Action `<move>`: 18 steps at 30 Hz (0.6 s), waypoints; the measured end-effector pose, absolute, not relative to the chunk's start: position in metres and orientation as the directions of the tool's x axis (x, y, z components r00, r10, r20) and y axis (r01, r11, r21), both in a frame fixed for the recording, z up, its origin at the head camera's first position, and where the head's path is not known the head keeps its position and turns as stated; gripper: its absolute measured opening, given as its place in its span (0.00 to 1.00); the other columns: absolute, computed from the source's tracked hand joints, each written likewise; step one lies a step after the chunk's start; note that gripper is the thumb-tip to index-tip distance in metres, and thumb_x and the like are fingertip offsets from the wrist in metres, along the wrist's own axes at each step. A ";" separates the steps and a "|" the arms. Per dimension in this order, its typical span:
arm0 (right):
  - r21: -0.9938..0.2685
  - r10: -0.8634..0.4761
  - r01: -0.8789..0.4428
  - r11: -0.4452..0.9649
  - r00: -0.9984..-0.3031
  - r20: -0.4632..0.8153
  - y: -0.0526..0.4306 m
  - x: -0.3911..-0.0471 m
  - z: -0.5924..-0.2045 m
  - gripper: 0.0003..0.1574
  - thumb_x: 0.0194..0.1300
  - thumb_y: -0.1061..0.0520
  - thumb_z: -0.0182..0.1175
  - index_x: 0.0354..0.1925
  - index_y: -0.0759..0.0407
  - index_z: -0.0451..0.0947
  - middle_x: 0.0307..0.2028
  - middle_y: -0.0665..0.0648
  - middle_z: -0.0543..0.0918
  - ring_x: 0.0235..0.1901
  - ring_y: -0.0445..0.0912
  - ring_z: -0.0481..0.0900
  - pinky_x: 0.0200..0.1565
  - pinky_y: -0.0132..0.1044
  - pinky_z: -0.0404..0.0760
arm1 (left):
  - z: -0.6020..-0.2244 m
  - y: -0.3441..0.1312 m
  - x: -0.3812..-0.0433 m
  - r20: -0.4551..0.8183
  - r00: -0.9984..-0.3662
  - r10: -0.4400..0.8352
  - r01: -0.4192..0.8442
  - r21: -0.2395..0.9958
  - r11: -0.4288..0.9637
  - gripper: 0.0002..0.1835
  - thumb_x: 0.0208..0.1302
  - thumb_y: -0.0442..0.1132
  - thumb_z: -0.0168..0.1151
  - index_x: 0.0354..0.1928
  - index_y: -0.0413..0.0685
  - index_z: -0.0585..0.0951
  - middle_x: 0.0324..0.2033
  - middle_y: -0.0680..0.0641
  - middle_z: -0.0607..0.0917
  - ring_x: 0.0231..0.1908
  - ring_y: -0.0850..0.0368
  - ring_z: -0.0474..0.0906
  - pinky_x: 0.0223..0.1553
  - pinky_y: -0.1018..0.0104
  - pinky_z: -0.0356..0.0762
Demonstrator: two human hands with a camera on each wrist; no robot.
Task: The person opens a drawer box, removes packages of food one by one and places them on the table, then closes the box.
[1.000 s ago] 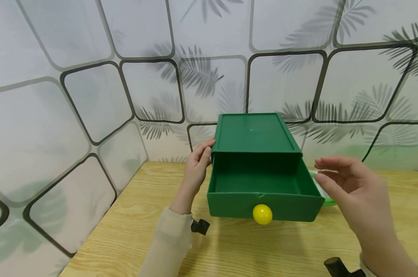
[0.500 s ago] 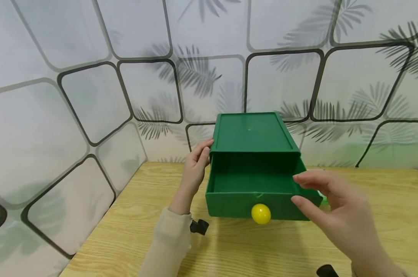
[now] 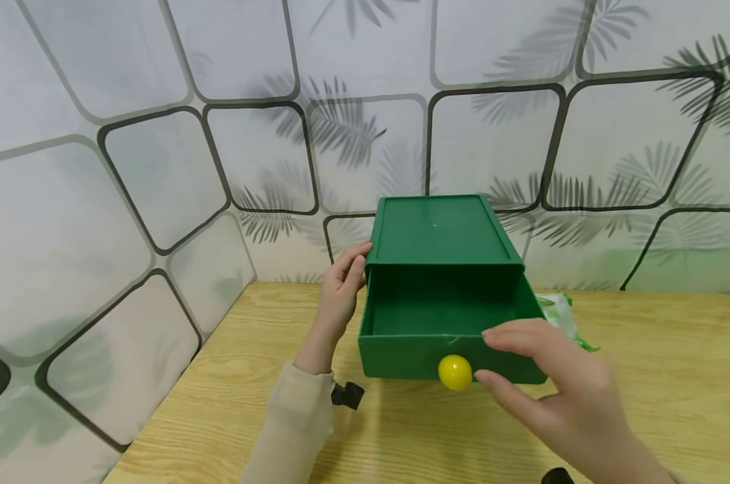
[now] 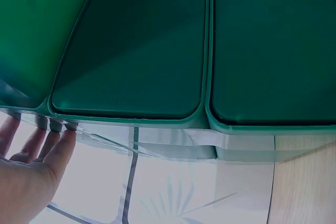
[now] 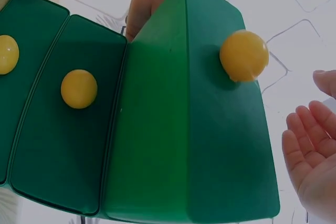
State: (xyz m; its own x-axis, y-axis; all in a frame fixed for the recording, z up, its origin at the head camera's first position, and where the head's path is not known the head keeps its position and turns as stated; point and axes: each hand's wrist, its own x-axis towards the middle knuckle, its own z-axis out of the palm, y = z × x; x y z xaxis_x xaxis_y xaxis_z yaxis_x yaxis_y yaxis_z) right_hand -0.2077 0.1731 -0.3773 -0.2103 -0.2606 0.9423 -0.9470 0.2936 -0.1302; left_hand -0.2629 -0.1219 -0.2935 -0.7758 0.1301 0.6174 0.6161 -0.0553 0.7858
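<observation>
1. Head view: a green cabinet (image 3: 440, 228) stands on the wood-grained table (image 3: 220, 396). Its top drawer (image 3: 401, 358) juts out from the cabinet's front, with a round yellow top knob (image 3: 455, 372) on the drawer's face.
2. Head view, hands: the left hand (image 3: 341, 288) is at the cabinet's left side, its fingers laid against it rather than wrapped round anything. The right hand (image 3: 561, 386) is in front of the cabinet, toward its right, free of any object; thumb and index finger are parted, their tips just beside the top knob.
3. Head view, surroundings: a white-and-green packet (image 3: 558, 312) lies right of the cabinet, partly hidden. A leaf-patterned wall (image 3: 374, 67) rises behind the cabinet, and a beige sleeve (image 3: 292, 423) reaches in at its front left.
4. Left wrist view: the left hand's fingertips touch the cabinet's side. The middle drawer (image 4: 136, 61) and bottom drawer (image 4: 275, 56), below in the cabinet, are closed.
5. Right wrist view: the top drawer protrudes from the cabinet beyond the other two; the right hand, fingers loosely bent, is before its front, apart from it.
</observation>
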 end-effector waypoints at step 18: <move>0.091 -0.492 -0.940 0.329 -0.089 0.866 0.096 -0.131 -0.269 0.14 0.63 0.52 0.54 0.33 0.62 0.79 0.34 0.52 0.78 0.33 0.43 0.75 0.39 0.27 0.75 | -0.293 -0.121 -0.262 0.614 -0.779 0.125 0.611 0.789 -0.066 0.21 0.69 0.41 0.43 0.58 0.36 0.68 0.58 0.43 0.66 0.55 0.51 0.66 0.50 0.56 0.70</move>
State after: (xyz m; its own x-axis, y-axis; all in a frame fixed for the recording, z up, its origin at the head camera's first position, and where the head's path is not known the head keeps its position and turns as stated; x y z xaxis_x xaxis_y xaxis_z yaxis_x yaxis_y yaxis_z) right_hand -0.1309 0.0955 -0.2691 -0.0887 -0.4916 0.8663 -0.9398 0.3294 0.0907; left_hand -0.2624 -0.1212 -0.2929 -0.7792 0.1247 0.6142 0.6112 -0.0656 0.7887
